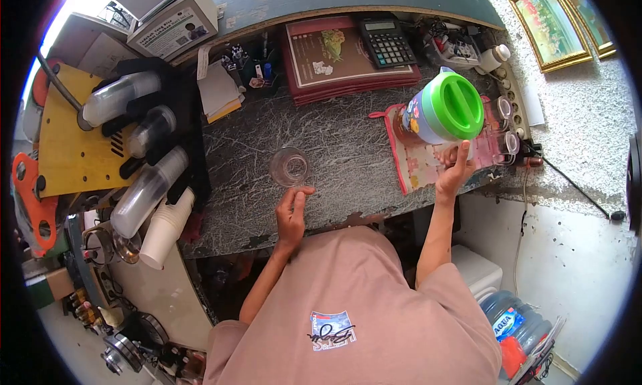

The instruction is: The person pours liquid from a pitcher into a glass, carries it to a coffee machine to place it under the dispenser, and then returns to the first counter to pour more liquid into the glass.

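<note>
A clear glass mug (pixel 289 166) stands on the dark, scratched tabletop in front of me. My left hand (pixel 291 216) is closed at its near side, fingers pinched together right at the rim and handle area. To the right, a plastic pitcher (pixel 428 121) with a bright green lid and a flower-printed pale body is over a pink-edged patterned cloth (pixel 418 161). My right hand (pixel 455 171) grips the pitcher on its near side, fingers curled and thumb pointing up against it. The handle itself is mostly hidden under the lid and hand.
Two glass mugs (pixel 506 144) stand right of the pitcher. Behind are red-brown folders (pixel 321 57) with a calculator (pixel 386 43) on top. Plastic cup stacks (pixel 150 181) lie in a holder at left. A power cable (pixel 568 178) hangs along the right wall.
</note>
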A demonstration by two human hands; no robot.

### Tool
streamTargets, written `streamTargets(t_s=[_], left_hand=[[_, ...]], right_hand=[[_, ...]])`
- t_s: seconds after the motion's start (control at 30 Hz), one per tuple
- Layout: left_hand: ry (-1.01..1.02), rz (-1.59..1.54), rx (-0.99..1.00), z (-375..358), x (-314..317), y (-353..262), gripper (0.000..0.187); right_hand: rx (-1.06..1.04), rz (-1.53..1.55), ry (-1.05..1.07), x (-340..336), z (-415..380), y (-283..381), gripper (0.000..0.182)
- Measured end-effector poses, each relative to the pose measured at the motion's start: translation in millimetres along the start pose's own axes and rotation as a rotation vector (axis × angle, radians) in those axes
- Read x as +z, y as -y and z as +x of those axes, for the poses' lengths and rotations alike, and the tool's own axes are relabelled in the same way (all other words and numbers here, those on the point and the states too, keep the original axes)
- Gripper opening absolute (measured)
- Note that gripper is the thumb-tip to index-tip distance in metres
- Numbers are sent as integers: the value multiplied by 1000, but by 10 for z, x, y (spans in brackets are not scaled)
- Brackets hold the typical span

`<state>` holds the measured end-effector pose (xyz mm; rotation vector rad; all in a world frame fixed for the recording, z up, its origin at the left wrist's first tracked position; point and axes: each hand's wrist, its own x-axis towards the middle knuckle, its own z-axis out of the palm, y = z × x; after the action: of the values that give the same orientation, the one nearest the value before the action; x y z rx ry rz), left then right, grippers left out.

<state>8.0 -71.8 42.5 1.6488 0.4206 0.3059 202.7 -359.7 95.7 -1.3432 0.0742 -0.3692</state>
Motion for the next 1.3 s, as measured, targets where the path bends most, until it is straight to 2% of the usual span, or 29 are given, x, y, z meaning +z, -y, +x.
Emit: streamTargets(t_s=[0.03, 0.1, 0.27, 0.4, 0.47, 0.53, 0.63, 0.67, 0.77, 1.03, 1.1, 1.3], left_hand=[[44, -61, 23, 24, -7, 11, 27], [89, -126, 53, 65, -17, 66, 29], [78, 23, 148, 68, -5, 136, 29], [86, 96, 97, 62, -7, 162, 34], [85, 67, 143, 66, -4, 207, 32], [64, 52, 140, 68, -4, 271, 31], [61, 32, 143, 87, -32, 318, 32], [79, 24, 149, 91, -36, 324, 32], [73, 1, 184, 104, -32, 326, 32], [110, 7, 182, 122, -60, 365, 29], [99, 5, 198, 122, -57, 385, 29], [104, 19, 188, 128, -68, 380, 24]], right_hand=[[-25, -4, 0, -12, 6, -19, 54], [-33, 32, -50, 60, 27, -39, 54], [-4, 21, -174, 223, 15, 116, 52], [18, -74, -14, 158, -62, 426, 47], [27, -115, 232, 73, -68, 501, 46], [66, -178, 288, 145, -115, 657, 43], [100, -391, 624, 276, -128, 841, 35], [100, -392, 623, 340, -148, 876, 35], [139, -562, 862, 578, -185, 1017, 37], [167, -706, 1045, 995, -269, 1178, 35], [271, -634, 1022, 1108, -315, 1189, 35], [226, -834, 1133, 1378, -306, 1317, 36]])
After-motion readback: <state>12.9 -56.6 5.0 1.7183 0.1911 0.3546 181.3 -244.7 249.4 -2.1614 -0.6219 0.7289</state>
